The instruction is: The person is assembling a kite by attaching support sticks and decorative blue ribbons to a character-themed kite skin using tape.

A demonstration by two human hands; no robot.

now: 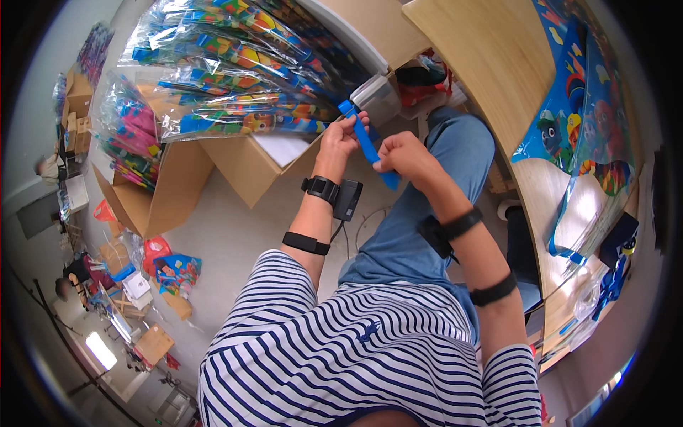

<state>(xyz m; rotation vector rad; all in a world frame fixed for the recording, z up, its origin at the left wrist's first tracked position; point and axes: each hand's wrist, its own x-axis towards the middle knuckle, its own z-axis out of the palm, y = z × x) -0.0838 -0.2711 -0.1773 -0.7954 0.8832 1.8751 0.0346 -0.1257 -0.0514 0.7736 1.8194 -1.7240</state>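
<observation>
A flat blue strap (365,144) runs slantwise between my two hands, above my bent knee. The fingers of my left hand (336,149) pinch it close to its upper end. My right hand (407,159) is closed, its fingertips on the strap lower down. The strap's loose lower end hangs past the right fingers. Just beyond the upper end stands a clear plastic box (375,96). Beyond my left hand, clear plastic packages (249,114) with bright cartoon prints lie stacked over an open carton (245,165).
On the right, a wooden table (491,64) holds a blue cartoon-printed apron (569,107) with blue straps. Another open carton (167,188) with pink packages (131,121) stands at left. Bags and cartons lie on the floor farther left, near a red bag (155,250).
</observation>
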